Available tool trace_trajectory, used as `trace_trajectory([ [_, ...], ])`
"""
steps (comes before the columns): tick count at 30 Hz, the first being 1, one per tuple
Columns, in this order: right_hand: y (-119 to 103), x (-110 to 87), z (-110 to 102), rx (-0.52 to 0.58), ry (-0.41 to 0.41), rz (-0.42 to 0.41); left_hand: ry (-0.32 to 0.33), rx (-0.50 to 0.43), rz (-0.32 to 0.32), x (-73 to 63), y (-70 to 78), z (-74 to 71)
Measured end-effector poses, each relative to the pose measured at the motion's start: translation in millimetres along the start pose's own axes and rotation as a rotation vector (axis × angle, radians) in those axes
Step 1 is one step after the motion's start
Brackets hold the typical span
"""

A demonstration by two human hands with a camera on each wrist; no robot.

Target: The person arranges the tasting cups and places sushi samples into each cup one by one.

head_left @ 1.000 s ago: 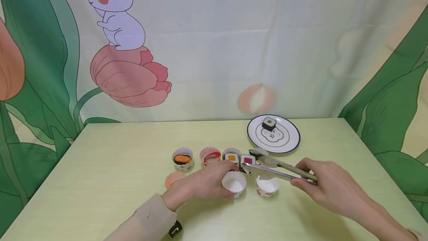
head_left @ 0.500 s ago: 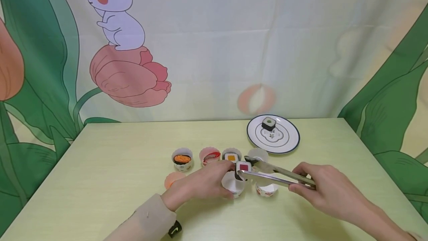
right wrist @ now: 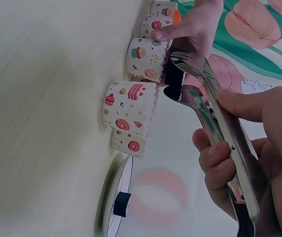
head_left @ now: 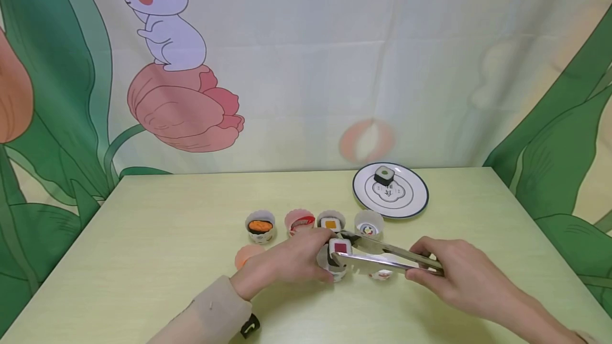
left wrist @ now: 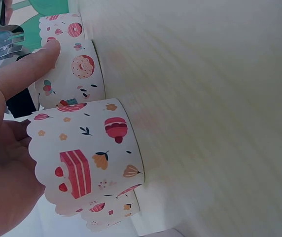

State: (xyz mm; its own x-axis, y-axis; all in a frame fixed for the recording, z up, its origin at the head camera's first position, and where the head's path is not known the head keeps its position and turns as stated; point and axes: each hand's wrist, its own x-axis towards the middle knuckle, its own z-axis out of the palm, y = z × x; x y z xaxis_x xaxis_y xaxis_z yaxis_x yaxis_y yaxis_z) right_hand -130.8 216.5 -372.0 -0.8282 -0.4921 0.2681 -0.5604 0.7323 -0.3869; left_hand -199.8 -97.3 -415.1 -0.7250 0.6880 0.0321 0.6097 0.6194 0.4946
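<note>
My left hand (head_left: 291,259) holds a white paper baking cup (head_left: 338,276) at the front, its thumb and fingers round the side. In the left wrist view the thumb lies against that cup's printed wall (left wrist: 84,74). My right hand (head_left: 464,275) grips metal serving tongs (head_left: 411,255). Between the tongs' ends sits a square sushi roll (head_left: 340,248) with a red centre and black wrap. The roll is at the cup's mouth; whether it touches the bottom I cannot tell. Another printed cup (head_left: 381,275) stands to the right, mostly hidden behind the tongs.
Behind stand cups holding an orange-topped sushi (head_left: 260,226), a red-edged piece (head_left: 302,223) and a yellow-centred roll (head_left: 330,224). A pale cup (head_left: 368,220) stands right of them. A peach cup (head_left: 247,254) is partly hidden by my left wrist. A blue-rimmed plate (head_left: 415,198) bears a green-centred roll (head_left: 384,175).
The tongs have carried the red-centred roll left and toward me, from the back row to over the cup in my left hand. The pale back cup is now uncovered. The left hand stays put.
</note>
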Motion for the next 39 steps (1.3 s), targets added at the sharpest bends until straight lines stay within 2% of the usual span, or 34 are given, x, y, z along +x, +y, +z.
trace_trajectory([
  [5, -1.7, 2.3, 3.1, -0.004, -0.003, -0.012, -0.006, -0.002, -0.008, 1.4, -1.0, 0.5],
  [19, -4.6, 7.3, 8.5, -0.027, -0.044, 0.006, 0.002, 0.055, 0.024, 0.7, -0.5, 0.0],
  [30, -4.6, 7.4, 8.2, -0.019, -0.059, 0.048, -0.005, -0.029, 0.034, 1.8, -1.0, 0.8],
  [39, -0.3, 6.1, 4.2, -0.002, -0.042, 0.073, -0.022, -0.024, 0.011, 2.3, 1.3, -0.8],
])
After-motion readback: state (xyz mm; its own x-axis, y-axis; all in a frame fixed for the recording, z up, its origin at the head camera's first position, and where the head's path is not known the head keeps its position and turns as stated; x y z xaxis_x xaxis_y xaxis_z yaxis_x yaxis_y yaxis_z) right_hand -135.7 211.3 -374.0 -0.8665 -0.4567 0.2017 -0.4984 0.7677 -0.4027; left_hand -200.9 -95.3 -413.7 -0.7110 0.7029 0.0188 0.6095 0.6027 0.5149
